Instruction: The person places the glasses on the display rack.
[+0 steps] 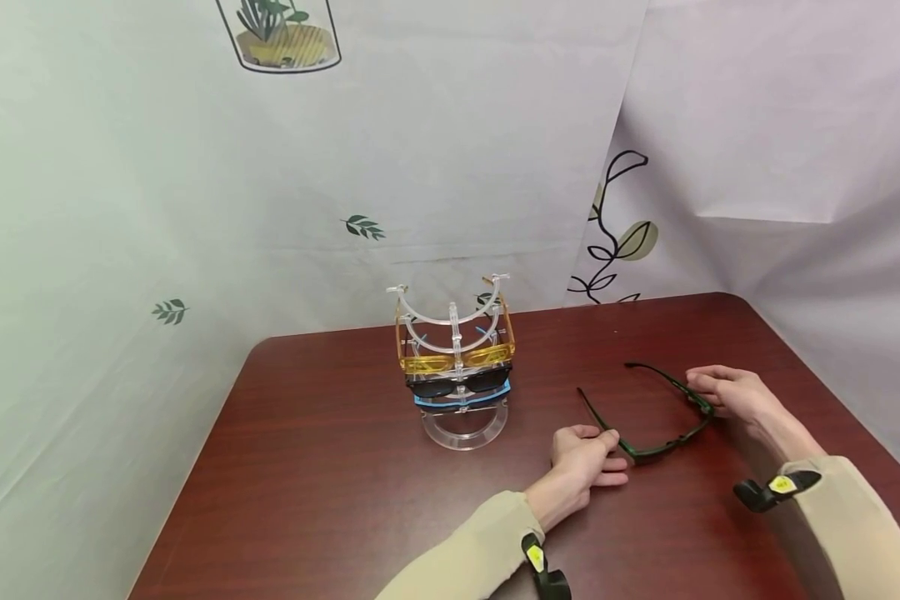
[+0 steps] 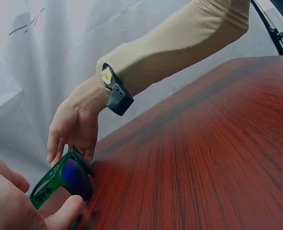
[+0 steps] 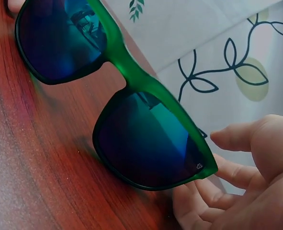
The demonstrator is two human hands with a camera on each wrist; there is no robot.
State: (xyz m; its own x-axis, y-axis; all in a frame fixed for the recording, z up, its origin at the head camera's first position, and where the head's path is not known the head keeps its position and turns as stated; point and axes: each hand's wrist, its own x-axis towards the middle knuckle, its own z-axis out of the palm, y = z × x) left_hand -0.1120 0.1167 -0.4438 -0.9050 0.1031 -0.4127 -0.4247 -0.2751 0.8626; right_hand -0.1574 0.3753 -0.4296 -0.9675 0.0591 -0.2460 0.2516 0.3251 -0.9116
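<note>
A pair of green-framed sunglasses (image 1: 648, 452) with blue-green mirrored lenses (image 3: 146, 139) is low over the table at the right, its temples spread. My left hand (image 1: 581, 457) holds the left side near the hinge, the thumb and fingers on either side of the temple in the left wrist view. Across from it, my right hand (image 1: 738, 400) has its thumb and fingers around the right front corner. The right wrist view shows that corner between thumb (image 3: 232, 137) and fingers, with part of the temple hidden behind the frame.
A clear display stand (image 1: 461, 435) stands left of my hands. It carries yellow glasses (image 1: 487, 357), black sunglasses (image 1: 435, 387) and blue-framed glasses (image 1: 457, 402). Behind the reddish-brown table (image 1: 307, 467) hangs a white cloth (image 1: 480, 150) with leaf prints.
</note>
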